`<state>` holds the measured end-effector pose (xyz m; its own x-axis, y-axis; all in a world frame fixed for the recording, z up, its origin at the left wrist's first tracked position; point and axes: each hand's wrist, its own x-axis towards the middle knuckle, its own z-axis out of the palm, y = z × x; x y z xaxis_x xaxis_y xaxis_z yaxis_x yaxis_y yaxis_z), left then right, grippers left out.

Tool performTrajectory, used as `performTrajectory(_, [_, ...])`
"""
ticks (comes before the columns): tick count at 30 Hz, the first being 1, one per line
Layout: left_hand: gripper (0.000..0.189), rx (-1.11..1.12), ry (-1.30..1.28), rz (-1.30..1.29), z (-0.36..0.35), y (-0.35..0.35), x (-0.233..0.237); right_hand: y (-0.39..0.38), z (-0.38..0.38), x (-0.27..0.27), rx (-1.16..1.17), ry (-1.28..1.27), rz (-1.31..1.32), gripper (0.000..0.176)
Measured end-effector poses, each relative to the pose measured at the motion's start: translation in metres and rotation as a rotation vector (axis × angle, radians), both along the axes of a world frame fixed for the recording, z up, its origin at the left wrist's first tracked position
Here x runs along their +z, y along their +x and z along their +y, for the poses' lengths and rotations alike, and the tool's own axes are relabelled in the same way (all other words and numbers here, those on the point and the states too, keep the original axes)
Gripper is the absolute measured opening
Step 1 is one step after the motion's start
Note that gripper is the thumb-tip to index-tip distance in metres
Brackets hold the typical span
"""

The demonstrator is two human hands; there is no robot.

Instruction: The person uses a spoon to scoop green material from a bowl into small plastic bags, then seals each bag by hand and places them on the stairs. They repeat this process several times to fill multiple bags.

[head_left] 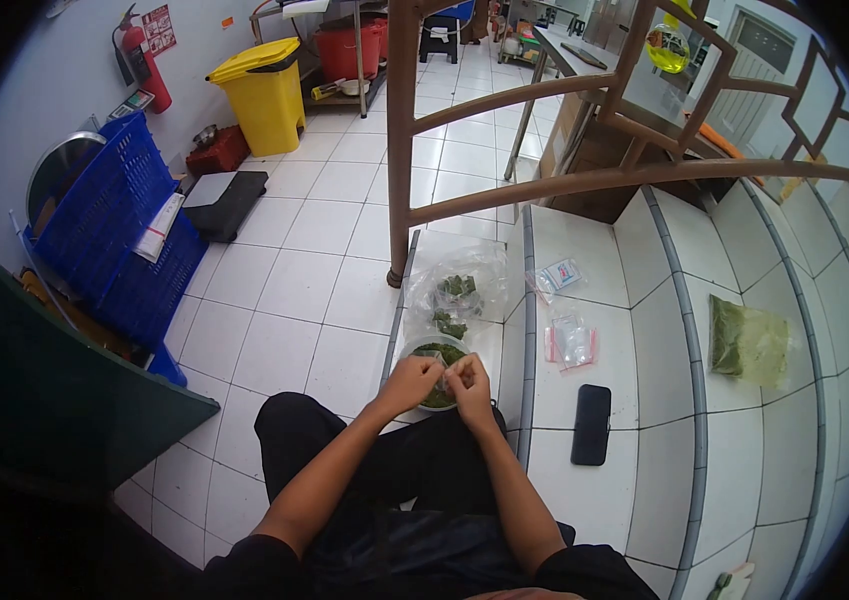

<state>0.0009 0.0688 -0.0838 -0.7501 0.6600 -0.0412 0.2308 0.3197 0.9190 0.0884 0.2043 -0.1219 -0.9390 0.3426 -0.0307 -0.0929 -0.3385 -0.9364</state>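
Okay, both hands are close together over a round, pale-rimmed bowl (pixel 463 347) of chopped-looking green leaf (pixel 438 399), between the knees on a white-tiled step (pixel 555 495). Left hand (pixel 414 382): fingers curled in, tips pinched on a small piece of clear plastic film (pixel 432 354). Right hand (pixel 470 380): same pose, thumb and fingertips drawn together at that film, almost touching the left. Exact grip per finger is too small to read. Film sits above the bowl, hands partly hiding its contents.

Just past the bowl: an open, crumpled clear plastic bag (pixel 490 262) with dark green leafy clumps (pixel 457 286) in and by it. To the right, one step up: a small clear pouch with a blue-and-white label (pixel 559 275), then a little stack of clear zip bags with pink edges (pixel 571 342), then a black rectangular phone (pixel 591 425), lying flat. Higher step: a flat clear bag part-filled with green material (pixel 741 342), well apart from the hands.

Beyond, a brown metal railing (pixel 514 198); over on the left, a yellow lidded bin (pixel 262 105) and a blue perforated plastic crate (pixel 114 235) by the wall.
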Motion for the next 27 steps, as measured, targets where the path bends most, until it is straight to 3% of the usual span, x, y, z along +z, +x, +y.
performTrajectory(1, [0.038, -0.001, 0.000, 0.000, -0.002, -0.002, 0.000, 0.000, -0.002, 0.002, -0.109, 0.222, 0.075, 0.010])
performTrajectory(2, [0.038, 0.016, -0.017, 0.000, -0.004, -0.003, 0.000, 0.000, 0.003, 0.003, -0.108, 0.221, 0.076, 0.010])
performTrajectory(3, [0.040, 0.033, -0.035, 0.000, -0.006, -0.005, 0.000, 0.002, 0.011, 0.004, -0.019, 0.475, 0.199, 0.002])
performTrajectory(4, [0.040, 0.033, -0.036, 0.001, -0.007, -0.007, -0.002, 0.003, 0.015, 0.005, 0.073, 0.727, 0.322, 0.011])
performTrajectory(7, [0.040, 0.013, -0.052, -0.101, -0.011, -0.013, -0.004, 0.005, 0.009, 0.009, 0.096, 0.831, 0.313, 0.020])
performTrajectory(9, [0.042, 0.011, 0.043, -0.417, -0.014, -0.018, -0.002, 0.010, 0.006, 0.019, 0.107, 0.793, 0.245, 0.015])
performTrajectory(12, [0.036, -0.087, 0.169, -0.619, -0.018, -0.030, -0.015, 0.007, 0.012, 0.002, 0.097, 0.744, 0.182, 0.011])
performTrajectory(14, [0.029, -0.079, 0.189, -0.506, -0.015, -0.020, 0.001, 0.005, 0.015, -0.009, 0.077, 0.732, 0.189, 0.013])
performTrajectory(15, [0.024, -0.070, 0.206, -0.394, -0.012, -0.014, 0.009, 0.004, 0.015, -0.010, 0.081, 0.569, 0.168, 0.015])
performTrajectory(16, [0.024, -0.070, 0.207, -0.394, -0.010, -0.011, 0.014, 0.005, 0.015, -0.010, 0.085, 0.405, 0.146, 0.018])
performTrajectory(19, [0.025, -0.129, 0.341, -0.232, -0.007, -0.008, 0.019, 0.002, 0.015, -0.007, 0.063, 0.236, 0.194, 0.030])
performTrajectory(21, [0.028, -0.261, 0.274, -0.156, -0.008, -0.008, 0.018, 0.001, 0.017, -0.008, 0.087, 0.243, 0.223, 0.031])
performTrajectory(27, [0.031, -0.303, 0.180, -0.319, -0.013, -0.015, 0.007, 0.004, 0.022, 0.000, 0.202, 0.147, 0.213, 0.027])
